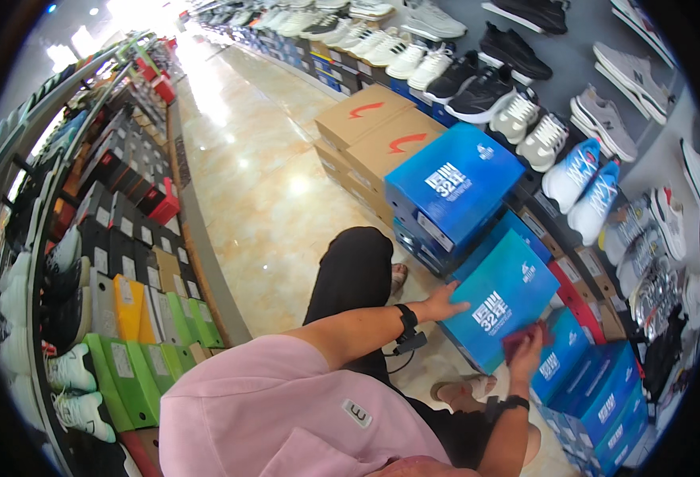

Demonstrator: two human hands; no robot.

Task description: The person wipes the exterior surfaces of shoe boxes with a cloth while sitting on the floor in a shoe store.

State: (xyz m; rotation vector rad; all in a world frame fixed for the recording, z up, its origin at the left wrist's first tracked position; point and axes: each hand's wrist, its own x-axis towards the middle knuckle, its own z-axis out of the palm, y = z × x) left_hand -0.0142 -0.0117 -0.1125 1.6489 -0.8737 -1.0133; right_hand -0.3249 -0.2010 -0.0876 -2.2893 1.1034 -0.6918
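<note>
A blue shoebox (499, 298) with white printing is tilted in front of me, above the floor beside my knees. My left hand (445, 303) grips its left edge, the thumb on the printed face and the other fingers hidden behind. At the lower right edge of that box, my right hand (524, 352) holds a dark red cloth (518, 341) against the printed face. The cloth is blurred. Just beyond stands a stack of similar blue boxes, with another blue shoebox (454, 179) on top.
Brown cartons (374, 128) stand past the blue stack. More blue boxes (603, 387) are piled at lower right. Sports shoes (487, 92) line the right-hand shelf above box rows. Across the tiled aisle (254, 197), a rack holds shoes and green shoeboxes (120, 375).
</note>
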